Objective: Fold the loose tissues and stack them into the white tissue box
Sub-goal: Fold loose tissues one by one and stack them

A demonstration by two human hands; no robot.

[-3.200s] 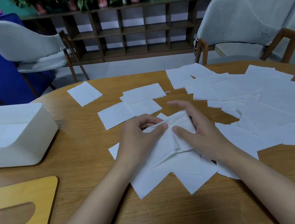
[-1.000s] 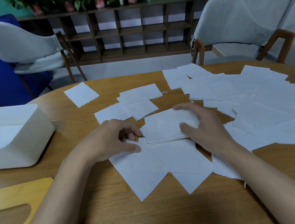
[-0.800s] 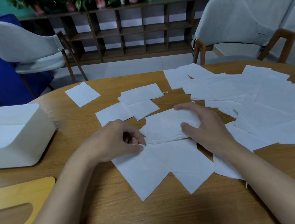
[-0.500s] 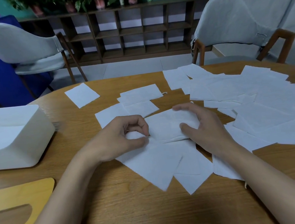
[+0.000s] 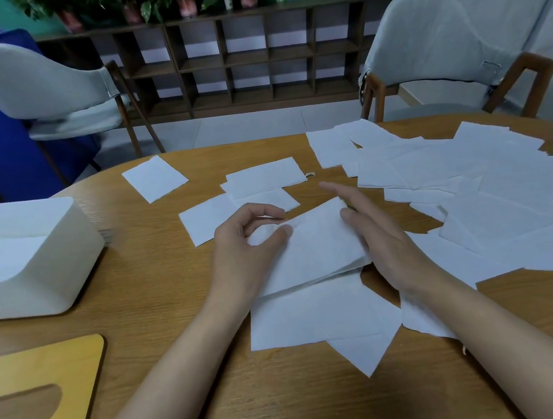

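A folded white tissue stack (image 5: 317, 249) lies tilted at the table's centre, on top of flat loose tissues (image 5: 314, 315). My left hand (image 5: 245, 250) pinches the stack's left corner between thumb and forefinger. My right hand (image 5: 378, 235) is at the stack's right edge, fingers straight and thumb lying on the tissue. The open white tissue box (image 5: 51, 269) stands at the left, with tissue lying flat inside. Several more loose tissues (image 5: 472, 187) are spread over the right of the table.
A yellow wooden lid (image 5: 31, 402) with an oval slot lies at the front left. A few separate tissues (image 5: 154, 178) lie at the table's far side. Two grey chairs (image 5: 429, 54) stand behind the table, with a dark shelf beyond.
My left hand moved right from the flat tissue to the stack and took its left corner. The stack has turned and tilted. My right hand's fingers straightened.
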